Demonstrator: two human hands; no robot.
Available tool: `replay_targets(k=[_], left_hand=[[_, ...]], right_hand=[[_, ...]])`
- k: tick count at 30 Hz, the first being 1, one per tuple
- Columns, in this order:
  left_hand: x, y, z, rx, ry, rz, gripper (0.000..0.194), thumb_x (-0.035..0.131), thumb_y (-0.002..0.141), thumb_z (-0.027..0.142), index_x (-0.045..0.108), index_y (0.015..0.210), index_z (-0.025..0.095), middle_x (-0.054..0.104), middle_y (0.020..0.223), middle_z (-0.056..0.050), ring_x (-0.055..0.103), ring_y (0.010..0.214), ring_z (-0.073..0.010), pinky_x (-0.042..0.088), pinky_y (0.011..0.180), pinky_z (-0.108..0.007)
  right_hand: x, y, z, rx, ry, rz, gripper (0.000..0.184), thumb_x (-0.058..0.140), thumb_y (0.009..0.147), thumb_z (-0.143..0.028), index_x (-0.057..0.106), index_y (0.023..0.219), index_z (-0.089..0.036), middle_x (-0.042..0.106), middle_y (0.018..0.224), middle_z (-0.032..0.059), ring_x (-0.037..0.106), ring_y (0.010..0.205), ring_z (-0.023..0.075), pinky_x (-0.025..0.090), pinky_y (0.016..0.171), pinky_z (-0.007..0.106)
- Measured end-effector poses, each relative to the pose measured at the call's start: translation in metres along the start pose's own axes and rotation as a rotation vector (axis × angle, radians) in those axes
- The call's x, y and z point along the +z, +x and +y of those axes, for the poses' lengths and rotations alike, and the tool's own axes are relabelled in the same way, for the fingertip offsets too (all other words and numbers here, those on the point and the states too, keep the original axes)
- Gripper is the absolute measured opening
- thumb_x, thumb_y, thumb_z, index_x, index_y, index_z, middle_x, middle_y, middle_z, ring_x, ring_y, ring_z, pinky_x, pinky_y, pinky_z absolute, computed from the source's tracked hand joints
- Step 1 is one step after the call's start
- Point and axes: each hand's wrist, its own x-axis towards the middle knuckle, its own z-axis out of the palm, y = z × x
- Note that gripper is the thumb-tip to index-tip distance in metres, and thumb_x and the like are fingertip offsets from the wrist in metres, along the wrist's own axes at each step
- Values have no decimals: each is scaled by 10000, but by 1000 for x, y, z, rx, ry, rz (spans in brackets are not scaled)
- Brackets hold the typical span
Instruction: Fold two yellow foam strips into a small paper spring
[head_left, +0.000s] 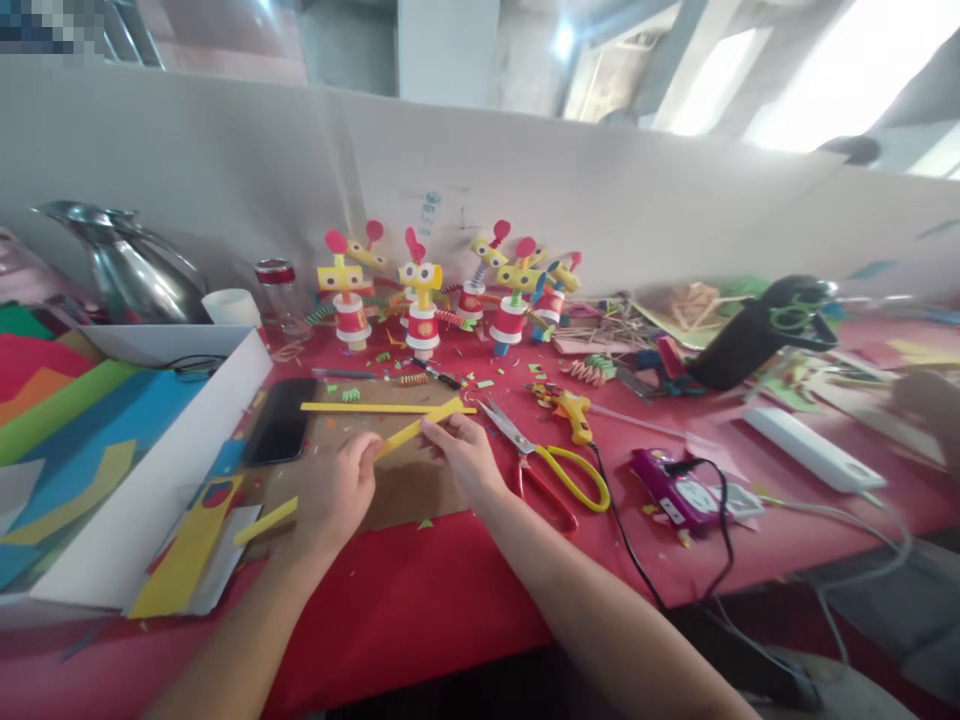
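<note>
L hand [346, 490] part-curled, pinching yellow strip [405, 434]; R hand [469, 458] pinching it too, nr far end. Scissors [527, 446] just beside R hand.

Bench [450, 590] with a glossy red covering, low white partition [660, 200] running along its back edge, small blue markings [430, 208] on the partition, pale upright pillar [448, 50] beyond, bright round glare of light [563, 40], large blown-out white bright area [847, 70] at upper right.
</note>
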Motion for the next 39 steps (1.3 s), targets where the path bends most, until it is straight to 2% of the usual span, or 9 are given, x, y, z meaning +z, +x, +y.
replay_targets(k=[3, 11, 18, 21, 23, 25, 30, 35, 39], left_hand=[[-6, 2, 3, -37, -2, -71, 270, 403, 898, 323, 653, 861, 227, 707, 820, -58, 621, 716, -214, 337, 595, -280], [-23, 10, -1, -239, -147, -341, 327, 430, 842, 494, 652, 805, 256, 610, 592, 8, 522, 525, -164, 255, 499, -252], [-15, 9, -13, -299, -235, -391, 362, 435, 811, 535, 654, 771, 250, 546, 517, 27, 486, 492, -155, 232, 488, -254], [-14, 10, -17, -339, -314, -375, 367, 439, 809, 521, 650, 766, 224, 535, 509, 23, 488, 508, -159, 244, 493, -252], [-14, 11, -17, -363, -397, -351, 377, 434, 815, 519, 646, 774, 210, 520, 498, 26, 485, 517, -158, 257, 501, -250], [-15, 11, -15, -379, -469, -320, 379, 441, 814, 519, 642, 765, 202, 518, 496, 29, 489, 535, -155, 276, 521, -246], [-20, 10, -4, -375, -575, -362, 350, 484, 796, 504, 650, 746, 200, 552, 493, 27, 533, 577, -165, 342, 579, -249], [-16, 10, -11, -360, -757, -497, 393, 556, 755, 515, 669, 938, 186, 678, 715, -16, 599, 666, -175, 422, 666, -286], [-15, 9, -18, -395, -856, -562, 401, 664, 681, 419, 661, 990, 163, 697, 834, -48, 612, 673, -161, 465, 713, -317]], right_hand=[[-7, 5, -2, -12, 3, 97, 237, 740, 631, -364, 615, 654, -164, 633, 585, -5, 559, 528, 95, 356, 506, 213], [-27, 19, -12, -63, 37, 281, 245, 706, 649, -397, 607, 634, -174, 614, 554, -10, 568, 526, 104, 321, 467, 214], [-40, 25, -24, -192, 97, 475, 290, 700, 644, -450, 625, 711, -179, 647, 635, 20, 552, 531, 124, 361, 457, 240], [-44, 26, -28, -229, 68, 548, 343, 653, 686, -521, 581, 648, -188, 605, 565, 9, 495, 467, 110, 343, 428, 242], [-39, 23, -27, -200, 37, 529, 384, 620, 714, -548, 542, 587, -194, 528, 476, -20, 430, 411, 90, 310, 403, 235], [-30, 16, -23, -135, -6, 420, 382, 625, 717, -536, 535, 577, -193, 516, 465, -31, 417, 399, 76, 300, 399, 220], [-7, 1, -10, 94, -95, 26, 283, 714, 665, -437, 626, 747, -181, 693, 713, 27, 593, 523, 98, 385, 469, 198], [-10, 4, -7, 116, -74, 46, 226, 708, 682, -371, 637, 671, -156, 695, 657, 52, 613, 521, 117, 396, 465, 206], [-15, 9, -8, 169, -20, 118, 177, 684, 704, -315, 611, 669, -158, 662, 608, 36, 595, 479, 113, 357, 419, 199]])
